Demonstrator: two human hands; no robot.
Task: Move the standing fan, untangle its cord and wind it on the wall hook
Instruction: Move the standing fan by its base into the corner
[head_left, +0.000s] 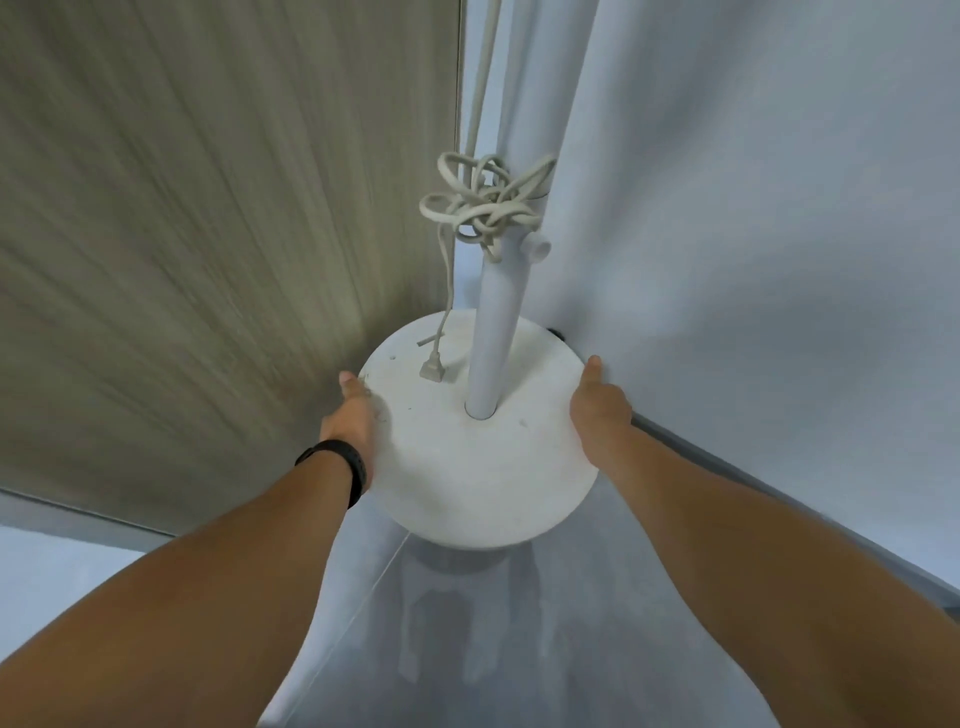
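Left hand (353, 410) and right hand (597, 405) gripping opposite edges of one round fan base (467, 457) at frame centre, fingers hidden underneath, one pole (493, 332), one tangled cord (483, 202) above

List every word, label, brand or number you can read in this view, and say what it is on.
None: no readable text shows anywhere.
The fan base and pole are plain white.
The plug on the cord shows no legible marking.
The black wristband by the left hand shows no display or lettering.
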